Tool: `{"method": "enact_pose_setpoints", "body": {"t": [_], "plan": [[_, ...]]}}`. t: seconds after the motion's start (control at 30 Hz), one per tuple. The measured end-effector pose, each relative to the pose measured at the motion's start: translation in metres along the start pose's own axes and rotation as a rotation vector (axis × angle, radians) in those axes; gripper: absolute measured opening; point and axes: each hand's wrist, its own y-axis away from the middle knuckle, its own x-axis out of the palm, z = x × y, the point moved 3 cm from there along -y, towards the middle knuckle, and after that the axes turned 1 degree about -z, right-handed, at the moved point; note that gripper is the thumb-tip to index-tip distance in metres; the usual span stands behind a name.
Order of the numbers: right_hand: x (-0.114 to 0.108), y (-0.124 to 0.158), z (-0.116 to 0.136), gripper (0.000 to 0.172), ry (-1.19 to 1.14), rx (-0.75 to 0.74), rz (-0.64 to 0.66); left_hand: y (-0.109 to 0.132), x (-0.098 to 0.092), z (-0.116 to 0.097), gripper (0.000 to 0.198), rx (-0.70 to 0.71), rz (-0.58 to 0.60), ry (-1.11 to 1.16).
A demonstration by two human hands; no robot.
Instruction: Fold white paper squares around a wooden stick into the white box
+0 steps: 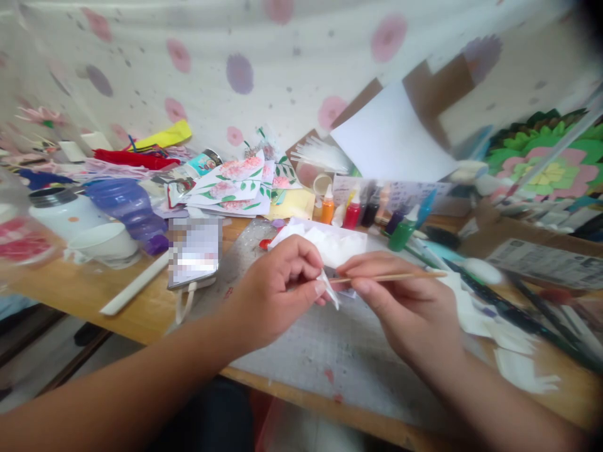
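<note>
Over the grey cutting mat [301, 351], my left hand [287, 282] is closed, pinching a small white paper piece [331, 295] between thumb and fingers. Facing it, my right hand [405, 298] grips a thin wooden stick [405, 276] that lies nearly level. The stick's left end reaches the white piece; I cannot tell whether they touch. Just behind both hands, a heap of white pieces [332, 245] rests on a white sheet. Cut white paper strips [513, 339] lie to the right of my right hand.
Small paint bottles, among them an orange one [327, 207] and a green one [404, 229], stand behind the heap. A phone [195, 254] with a white cable lies left. Beyond it are a white cup [103, 245] and a blue-purple bottle [125, 204]. A cardboard box [537, 245] is at right.
</note>
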Motion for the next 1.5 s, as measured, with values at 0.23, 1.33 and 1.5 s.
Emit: {"method": "enact_pose_setpoints", "body": {"t": [0.23, 1.33, 1.5], "plan": [[0.0006, 0.0009, 0.0018, 0.018, 0.006, -0.009, 0.068, -0.0018, -0.0003, -0.001, 0.015, -0.04, -0.004, -0.027], [-0.0017, -0.0001, 0.0, 0.017, -0.024, 0.02, 0.006, -0.0045, -0.0011, 0.0014, 0.014, 0.001, 0.015, 0.101], [-0.0009, -0.0001, -0.0023, 0.018, -0.066, 0.05, 0.004, -0.0038, 0.0003, 0.0009, 0.013, -0.014, 0.024, 0.076]]}}
